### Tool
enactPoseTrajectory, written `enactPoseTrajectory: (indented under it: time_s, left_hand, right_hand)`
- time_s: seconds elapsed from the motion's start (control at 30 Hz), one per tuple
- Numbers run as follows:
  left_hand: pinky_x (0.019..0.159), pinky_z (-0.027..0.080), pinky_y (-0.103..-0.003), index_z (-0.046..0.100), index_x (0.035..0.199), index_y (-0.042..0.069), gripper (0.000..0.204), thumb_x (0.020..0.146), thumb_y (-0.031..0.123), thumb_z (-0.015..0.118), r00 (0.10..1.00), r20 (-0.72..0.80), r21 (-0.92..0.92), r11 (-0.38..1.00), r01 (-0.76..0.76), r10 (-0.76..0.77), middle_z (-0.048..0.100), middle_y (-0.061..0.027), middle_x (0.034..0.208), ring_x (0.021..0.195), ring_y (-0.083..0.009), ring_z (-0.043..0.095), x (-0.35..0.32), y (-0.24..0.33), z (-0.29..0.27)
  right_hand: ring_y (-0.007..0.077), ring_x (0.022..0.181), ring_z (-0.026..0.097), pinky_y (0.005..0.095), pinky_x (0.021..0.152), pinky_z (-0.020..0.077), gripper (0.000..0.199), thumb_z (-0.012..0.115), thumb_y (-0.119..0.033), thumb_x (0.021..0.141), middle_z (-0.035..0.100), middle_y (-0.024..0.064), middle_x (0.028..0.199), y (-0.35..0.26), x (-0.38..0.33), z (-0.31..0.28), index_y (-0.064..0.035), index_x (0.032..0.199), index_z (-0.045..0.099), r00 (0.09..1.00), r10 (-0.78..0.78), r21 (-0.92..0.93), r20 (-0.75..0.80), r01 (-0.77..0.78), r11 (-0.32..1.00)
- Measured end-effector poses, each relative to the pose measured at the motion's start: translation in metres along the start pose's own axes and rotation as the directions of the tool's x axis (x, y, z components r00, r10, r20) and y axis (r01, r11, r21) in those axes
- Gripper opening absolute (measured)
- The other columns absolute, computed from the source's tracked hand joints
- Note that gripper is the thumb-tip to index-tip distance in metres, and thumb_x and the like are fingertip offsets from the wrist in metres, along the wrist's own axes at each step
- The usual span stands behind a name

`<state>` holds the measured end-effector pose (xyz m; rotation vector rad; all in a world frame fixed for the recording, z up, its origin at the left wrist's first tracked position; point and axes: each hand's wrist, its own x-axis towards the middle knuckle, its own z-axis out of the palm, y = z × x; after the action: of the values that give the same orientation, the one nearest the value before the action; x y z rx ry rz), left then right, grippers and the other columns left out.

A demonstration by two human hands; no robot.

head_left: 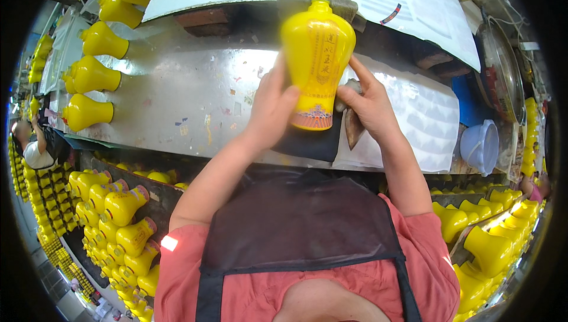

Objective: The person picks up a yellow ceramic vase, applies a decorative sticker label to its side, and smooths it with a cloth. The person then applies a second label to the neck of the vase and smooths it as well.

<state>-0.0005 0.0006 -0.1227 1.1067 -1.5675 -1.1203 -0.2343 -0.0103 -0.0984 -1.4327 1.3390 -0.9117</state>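
A glossy yellow bottle [306, 56] with a narrow neck, wide shoulders and a tapering body stands tilted in front of me. A lettered panel and a patterned band near its base decorate it. My left hand [273, 109] is closed along its left side, thumb near the lower body. On the other side my right hand [371, 102] grips it with thumb and fingers. By the right palm a brownish, pointed flat piece with a grey part [353, 128] shows; its kind is unclear. The bottle's neck lies against a grey folded cloth pad [345, 7].
Several plain yellow bottles [99, 73] lie along the table's left side. Printed sheets [408, 11] lie at the back right, near a pale bucket [480, 146]. Racks of yellow bottles [125, 204] flank me. Another person [39, 147] is at far left.
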Motion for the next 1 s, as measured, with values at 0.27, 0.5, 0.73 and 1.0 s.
enactPoseTrajectory:
  time_s: [0.27, 0.5, 0.73, 1.0]
  left_hand:
    - [0.126, 0.026, -0.039, 0.029, 0.162, -0.005, 0.066, 0.113, 0.039, 0.037, 0.998, 0.027, -0.318, 0.946, 0.054, -0.048, 0.041, -0.0186, 0.164, 0.153, -0.0274, 0.038, -0.004, 0.009, -0.005]
    - [0.124, 0.03, -0.039, 0.034, 0.161, -0.003, 0.066, 0.114, 0.043, 0.039, 0.997, 0.032, -0.442, 0.894, 0.074, -0.066, 0.045, -0.0172, 0.16, 0.149, -0.025, 0.043, -0.003, 0.016, -0.008]
    - [0.118, 0.039, -0.042, 0.038, 0.153, -0.002, 0.065, 0.107, 0.04, 0.055, 0.986, -0.162, -0.234, 0.972, 0.007, -0.046, 0.048, -0.0182, 0.149, 0.137, -0.0284, 0.05, 0.016, 0.018, -0.001]
    - [0.118, 0.034, -0.052, 0.038, 0.153, 0.001, 0.08, 0.09, 0.035, 0.075, 0.962, -0.172, 0.23, 0.958, -0.17, 0.212, 0.044, -0.0237, 0.149, 0.139, -0.0436, 0.042, 0.055, 0.028, 0.007]
  right_hand:
    - [0.0202, 0.089, 0.071, 0.0293, 0.077, 0.0562, 0.035, 0.074, 0.006, 0.085, 0.07, 0.0084, 0.1, -0.059, -0.014, -0.003, -0.0061, 0.117, 0.066, 0.878, -0.476, -0.322, -0.04, 0.44, 0.838]
    - [0.0262, 0.086, 0.072, 0.0375, 0.072, 0.0585, 0.032, 0.08, -0.001, 0.073, 0.072, 0.0075, 0.095, -0.081, -0.002, 0.007, -0.0116, 0.103, 0.076, 0.446, -0.861, -0.699, 0.246, 0.697, 0.161]
    - [0.023, 0.085, 0.071, 0.0326, 0.073, 0.0581, 0.032, 0.075, -0.006, 0.081, 0.068, 0.0094, 0.09, -0.095, -0.004, 0.011, -0.0096, 0.113, 0.074, 0.596, -0.618, -0.633, 0.512, 0.749, 0.198]
    - [0.0349, 0.085, 0.071, 0.0422, 0.073, 0.0562, 0.02, 0.071, -0.007, 0.088, 0.071, 0.0145, 0.095, -0.123, 0.071, -0.022, -0.008, 0.108, 0.067, 0.718, -0.645, -0.54, 0.262, 0.663, 0.519]
